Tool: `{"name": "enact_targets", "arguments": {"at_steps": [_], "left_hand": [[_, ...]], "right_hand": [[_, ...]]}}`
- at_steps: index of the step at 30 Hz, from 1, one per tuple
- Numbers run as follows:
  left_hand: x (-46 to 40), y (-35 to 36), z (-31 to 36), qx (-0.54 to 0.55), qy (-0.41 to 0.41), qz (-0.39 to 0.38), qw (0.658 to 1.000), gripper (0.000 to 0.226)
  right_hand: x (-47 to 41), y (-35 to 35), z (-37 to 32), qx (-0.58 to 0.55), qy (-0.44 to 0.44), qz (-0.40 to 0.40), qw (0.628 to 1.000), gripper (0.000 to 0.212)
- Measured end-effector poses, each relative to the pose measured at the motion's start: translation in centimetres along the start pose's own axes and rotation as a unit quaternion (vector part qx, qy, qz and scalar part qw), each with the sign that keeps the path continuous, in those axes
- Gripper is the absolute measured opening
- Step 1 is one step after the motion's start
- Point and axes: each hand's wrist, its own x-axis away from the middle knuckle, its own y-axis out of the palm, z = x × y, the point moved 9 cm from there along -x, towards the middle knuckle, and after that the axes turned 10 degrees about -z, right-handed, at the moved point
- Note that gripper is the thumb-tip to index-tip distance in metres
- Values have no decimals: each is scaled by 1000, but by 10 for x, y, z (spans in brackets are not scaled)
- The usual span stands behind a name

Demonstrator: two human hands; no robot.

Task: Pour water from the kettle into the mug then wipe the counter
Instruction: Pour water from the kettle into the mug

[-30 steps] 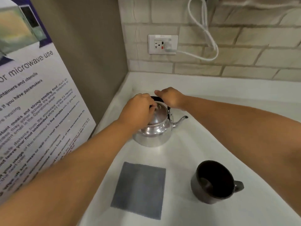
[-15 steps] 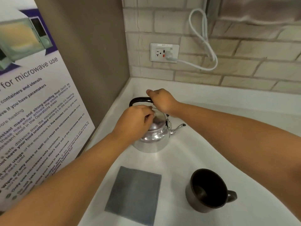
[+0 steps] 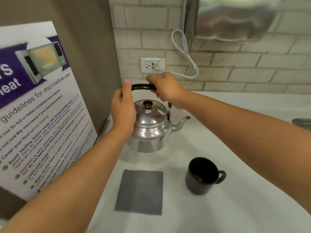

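A shiny metal kettle stands on the white counter, its spout pointing right and its black handle raised upright. My right hand is closed around the handle's right end. My left hand holds the handle's left end, thumb up, beside the lid with its dark knob. A dark mug stands upright near the front right, handle to the right. A folded grey cloth lies flat in front of the kettle.
A microwave-use poster leans on the brown side wall at left. The brick back wall carries a socket with a white looped cable. A metal dispenser hangs at the top right. A grey object peeks in at the right edge.
The handle has swung up to upright. My left hand left the lid and now grips the handle's left end. The view has tilted up, so everything sits lower in frame.
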Motion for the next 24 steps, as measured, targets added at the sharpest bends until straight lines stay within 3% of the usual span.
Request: {"name": "enact_targets", "arguments": {"at_steps": [5, 9, 13, 17, 24], "left_hand": [[24, -10, 6, 30, -44, -7, 999, 48], [44, -22, 0, 18, -64, -15, 998, 42], [61, -28, -5, 9, -75, -28, 997, 41], [69, -31, -3, 6, -68, -27, 997, 43], [80, -19, 11, -28, -17, -23, 999, 45]], "right_hand": [[46, 0, -17, 21, -27, 25, 999, 45], [101, -17, 2, 23, -27, 78, 996, 35], [176, -48, 68, 53, 36, 188, 980, 34], [233, -55, 152, -19, 147, 264, 953, 29], [239, -34, 215, -73, 204, 223, 950, 30]]}}
